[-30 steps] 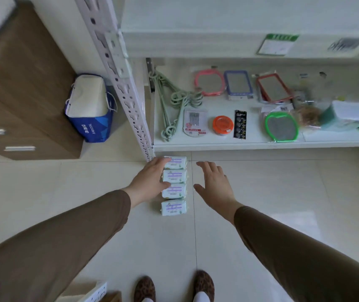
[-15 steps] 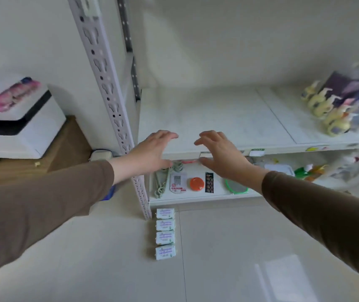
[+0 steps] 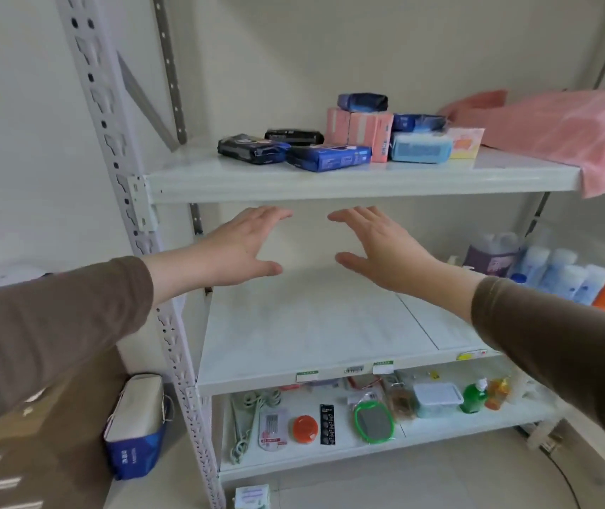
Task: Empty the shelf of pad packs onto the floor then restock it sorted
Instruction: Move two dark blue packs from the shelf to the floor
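Several pad packs lie on the upper shelf: a black pack, a dark blue pack, pink packs, a light blue pack and more behind them. My left hand and my right hand are raised side by side just below that shelf's front edge, fingers straight, palms facing each other, holding nothing. One white pad pack shows on the floor at the rack's foot.
The middle shelf has bottles at its right end. The bottom shelf holds small goods, a green-framed mirror and an orange tin. A pink bag drapes over the upper shelf's right. A blue bag stands left of the rack post.
My view has risen from the floor row of white packs to the upper shelf. Both hands have lifted from the floor packs to just under the upper shelf, still holding nothing.
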A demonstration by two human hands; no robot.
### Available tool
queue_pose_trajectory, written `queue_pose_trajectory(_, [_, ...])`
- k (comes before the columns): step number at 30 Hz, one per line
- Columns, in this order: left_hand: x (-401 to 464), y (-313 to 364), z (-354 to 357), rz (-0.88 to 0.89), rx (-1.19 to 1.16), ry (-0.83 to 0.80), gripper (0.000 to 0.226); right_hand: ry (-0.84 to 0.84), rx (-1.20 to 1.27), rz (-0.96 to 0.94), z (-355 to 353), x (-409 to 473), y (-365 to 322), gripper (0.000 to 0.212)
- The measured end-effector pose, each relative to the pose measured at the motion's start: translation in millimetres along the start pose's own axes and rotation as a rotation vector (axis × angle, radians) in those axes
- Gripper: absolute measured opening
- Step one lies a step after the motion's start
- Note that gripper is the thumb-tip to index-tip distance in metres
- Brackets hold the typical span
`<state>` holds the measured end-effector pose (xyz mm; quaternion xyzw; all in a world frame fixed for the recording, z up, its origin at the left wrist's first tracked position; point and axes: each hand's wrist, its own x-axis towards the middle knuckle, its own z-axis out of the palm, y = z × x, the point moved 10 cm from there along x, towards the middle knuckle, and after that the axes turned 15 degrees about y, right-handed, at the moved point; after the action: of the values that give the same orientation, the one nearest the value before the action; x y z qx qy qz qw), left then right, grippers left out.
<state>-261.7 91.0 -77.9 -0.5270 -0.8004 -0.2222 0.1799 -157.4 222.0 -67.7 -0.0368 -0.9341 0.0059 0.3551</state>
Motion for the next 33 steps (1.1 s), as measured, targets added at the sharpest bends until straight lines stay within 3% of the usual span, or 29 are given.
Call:
queue_pose_trajectory(9, [72.6, -2.3, -50.2, 0.071, 0.09, 0.08, 0.073, 0.096, -0.051, -0.098, -43.4, 71.4, 26.3, 0.054])
queue_pose_trajectory(15, [137.7, -10.5, -66.0, 0.16, 0.108, 0.144, 0.056, 0.137, -0.024, -0.025, -41.0, 120.6, 64.4, 0.044])
queue_pose_trajectory(33, [285.1, -5.9, -23.7, 0.083, 0.124, 0.14, 0.046, 0.199, 0.034, 0.078, -64.7, 197.8, 216.8, 0.031])
